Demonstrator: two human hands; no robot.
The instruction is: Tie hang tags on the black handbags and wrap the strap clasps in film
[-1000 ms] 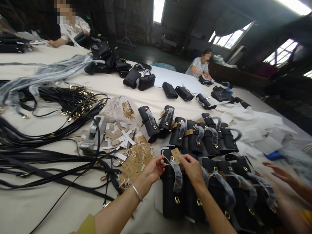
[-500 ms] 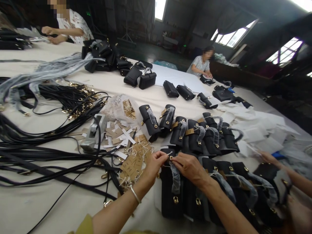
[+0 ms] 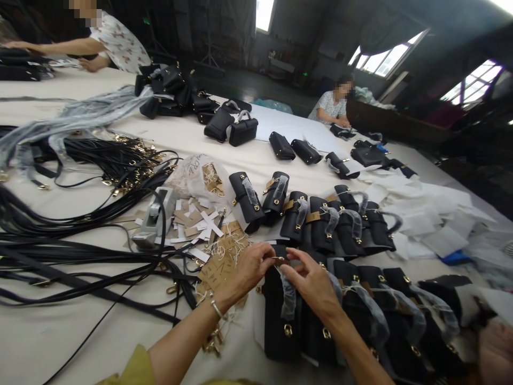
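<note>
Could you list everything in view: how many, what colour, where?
Table: one, cream-covered, underneath
Handbags: many, black, across the table
Loose straps: many, black, left
Wrapped straps: bundle, greyish, upper left
Tags: pile, brown, near centre
Paper strips: many, white and brown, beyond the tags
Plastic bag: one, whitish, beyond the strips
Tape dispenser: one, grey, beside the strips
Sheets: pile, white, right
Co-workers: two, patterned tops, far side
Another person's arm: one, blurred, right edge
Windows: at least three, white, back
Bracelet: one, silver, left wrist
Left grip: one, bare, pinching string
Right grip: one, bare, fingers parted, opposite
</note>
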